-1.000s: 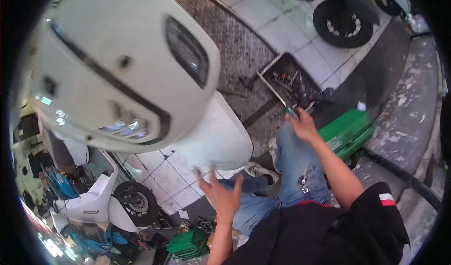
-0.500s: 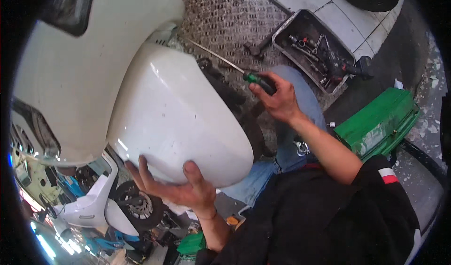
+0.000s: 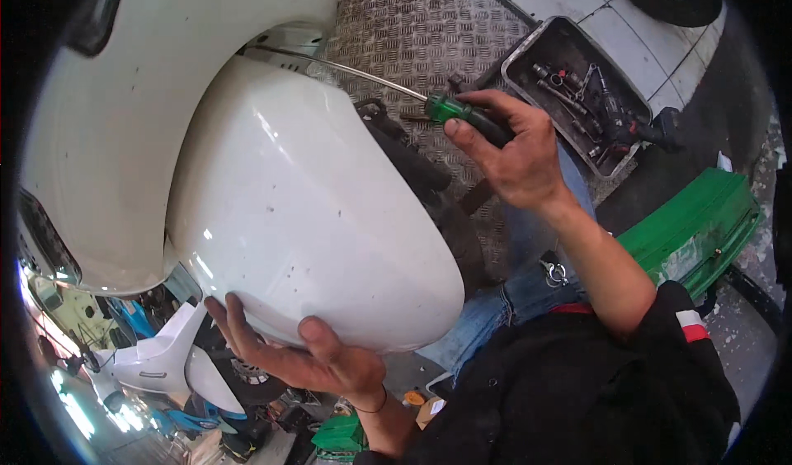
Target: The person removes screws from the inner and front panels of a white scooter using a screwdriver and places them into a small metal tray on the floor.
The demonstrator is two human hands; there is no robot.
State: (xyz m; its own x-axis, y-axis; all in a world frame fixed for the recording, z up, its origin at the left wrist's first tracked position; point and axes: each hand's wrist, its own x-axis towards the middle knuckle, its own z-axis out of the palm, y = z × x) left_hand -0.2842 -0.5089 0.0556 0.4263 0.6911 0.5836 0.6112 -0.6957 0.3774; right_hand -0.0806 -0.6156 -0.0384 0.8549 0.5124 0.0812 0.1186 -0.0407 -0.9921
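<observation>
A glossy white scooter mudguard (image 3: 305,193) fills the middle, its upper end tucked under a larger white body panel (image 3: 107,160). My left hand (image 3: 305,362) cups the mudguard's lower edge, its fingers and thumb spread against the white surface. In my right hand (image 3: 516,147) is a long screwdriver (image 3: 441,106) with a green and black handle, held between thumb and fingers. Its metal shaft slants up and left to the narrow gap between mudguard and body panel; the tip is hidden there. Several small dark marks dot the mudguard.
To the upper right, a grey tray (image 3: 516,73) holds sockets, ratchets and a power tool (image 3: 631,127). A green metal toolbox (image 3: 685,230) stands at my right. Textured metal plate (image 3: 388,19) covers the floor ahead. Another white scooter (image 3: 153,362) stands lower left.
My right hand has come slightly right and nearer, and the screwdriver's shaft now reaches into the gap beside the body panel. The left hand stays on the mudguard's lower edge; the view has shifted.
</observation>
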